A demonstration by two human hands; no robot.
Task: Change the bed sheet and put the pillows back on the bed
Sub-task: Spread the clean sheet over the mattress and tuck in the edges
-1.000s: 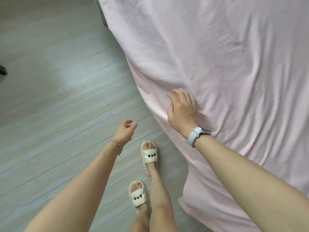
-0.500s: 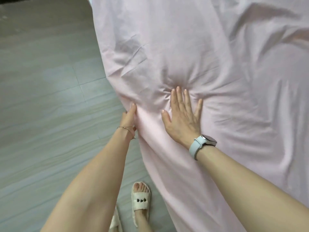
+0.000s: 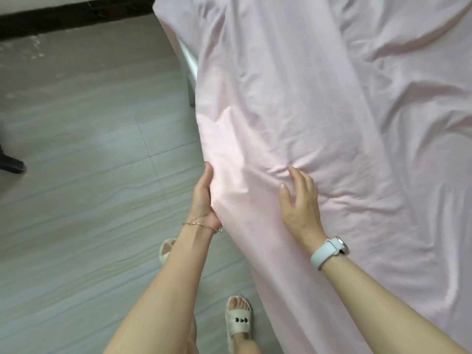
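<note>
**Pink sheet under both hands at the bed's edge**

Sheet [image 3: 319, 111], pale pink and creased, fills the right and centre of the frame, lying over the bed and hanging down its side toward the lower middle. Long folds run across it at the upper right. Floor [image 3: 76, 149], pale tiles with a wood-like grain, takes up the left half, with a dark strip along the wall at the top left. A white piece of the bed frame [image 3: 190, 62] shows just left of the sheet's edge, upper centre.

The right hand [image 3: 300, 208] lies on top of the sheet in the middle of the frame, fingers loosely spread and slightly bent, the fabric bunched into small wrinkles at the fingertips; it grips nothing. The left hand [image 3: 204, 198] is at the hanging edge just to the left, palm against the cloth; its fingers are hidden behind the fabric, so I cannot tell whether it grasps.

A white watch [image 3: 329, 251] sits on the right wrist, a thin bracelet [image 3: 200, 223] on the left. A white slipper [image 3: 238, 321] shows at the bottom centre.
</note>
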